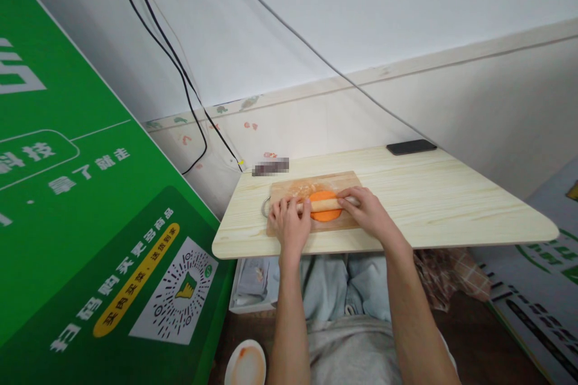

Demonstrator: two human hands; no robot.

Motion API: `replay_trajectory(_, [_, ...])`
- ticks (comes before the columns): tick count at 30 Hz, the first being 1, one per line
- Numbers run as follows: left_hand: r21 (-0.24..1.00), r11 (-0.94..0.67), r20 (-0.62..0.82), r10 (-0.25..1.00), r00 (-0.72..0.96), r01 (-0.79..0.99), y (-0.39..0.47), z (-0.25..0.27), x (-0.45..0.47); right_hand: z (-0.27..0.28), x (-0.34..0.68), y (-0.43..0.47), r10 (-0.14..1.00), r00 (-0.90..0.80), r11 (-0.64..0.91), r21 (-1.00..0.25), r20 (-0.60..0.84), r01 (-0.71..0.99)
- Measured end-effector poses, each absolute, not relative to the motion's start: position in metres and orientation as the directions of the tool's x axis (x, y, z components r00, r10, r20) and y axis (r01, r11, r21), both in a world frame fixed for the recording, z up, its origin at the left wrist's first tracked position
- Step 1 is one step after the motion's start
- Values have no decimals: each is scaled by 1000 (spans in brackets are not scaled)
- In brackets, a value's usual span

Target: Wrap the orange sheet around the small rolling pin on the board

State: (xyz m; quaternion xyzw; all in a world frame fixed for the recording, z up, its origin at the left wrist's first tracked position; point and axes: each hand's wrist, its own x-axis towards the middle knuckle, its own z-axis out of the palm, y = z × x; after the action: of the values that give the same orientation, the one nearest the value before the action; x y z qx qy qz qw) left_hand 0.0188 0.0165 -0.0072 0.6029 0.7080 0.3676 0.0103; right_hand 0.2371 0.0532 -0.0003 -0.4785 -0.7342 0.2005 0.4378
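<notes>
A wooden rolling pin (pixel 326 205) lies across a flat, round piece of orange dough (pixel 326 215). My left hand (pixel 292 220) is closed on the pin's left end, and my right hand (pixel 363 207) grips its right end. Beneath the dough is a wooden cutting board (pixel 341 179) with a metal loop handle on its left side. Whitish and orange smears mark the board's surface behind the pin. My fingers hide both ends of the pin in part.
The board rests on a pale wood-grain table (pixel 428 198) against the wall. A black phone (pixel 411 147) lies at the back right. Cables hang down the wall. A tall green panel (pixel 90 222) stands at the left. Below the table are a white box (pixel 253 308) and a stained plate (pixel 246 364).
</notes>
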Motion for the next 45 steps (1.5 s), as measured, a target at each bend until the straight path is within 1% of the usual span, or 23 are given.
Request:
replay_trajectory(4, [539, 0, 433, 858, -277, 842, 16, -6, 18, 6, 252, 44, 909, -231, 416, -792, 347, 448])
replay_trajectory(7, [535, 0, 431, 860, -273, 845, 16, -5, 17, 12, 257, 36, 911, -276, 404, -802, 307, 439])
replay_trajectory(9, [532, 1, 429, 862, -271, 847, 16, -4, 17, 14, 257, 33, 914, -273, 397, -802, 300, 447])
replay_trajectory(14, [531, -2, 429, 863, -267, 847, 16, -5, 17, 7, 250, 41, 928, -192, 372, -794, 319, 481])
replay_trajectory(17, [532, 4, 440, 853, -281, 846, 16, -6, 18, -3, 245, 52, 917, -77, 371, -764, 392, 527])
replay_trajectory(20, [535, 7, 452, 843, -293, 845, 16, -6, 19, -12, 241, 61, 895, -36, 383, -725, 444, 572])
replay_trajectory(24, [545, 11, 447, 842, -302, 839, 15, -6, 19, -13, 244, 62, 911, -43, 356, -733, 409, 580])
replay_trajectory(29, [551, 3, 450, 841, -301, 834, 15, -5, 19, -1, 254, 51, 937, -120, 342, -792, 328, 505])
replay_trajectory(33, [557, 16, 441, 841, -312, 830, 15, -4, 19, 10, 259, 42, 940, -182, 341, -824, 289, 452])
replay_trajectory(36, [556, 12, 444, 841, -309, 831, 15, -3, 19, 13, 261, 40, 943, -197, 331, -838, 270, 435])
replay_trajectory(41, [554, 22, 436, 844, -312, 832, 14, -2, 20, 2, 259, 48, 950, -145, 312, -832, 276, 459])
replay_trajectory(45, [554, 28, 438, 840, -319, 832, 14, -2, 20, -11, 249, 58, 926, -12, 327, -784, 377, 527])
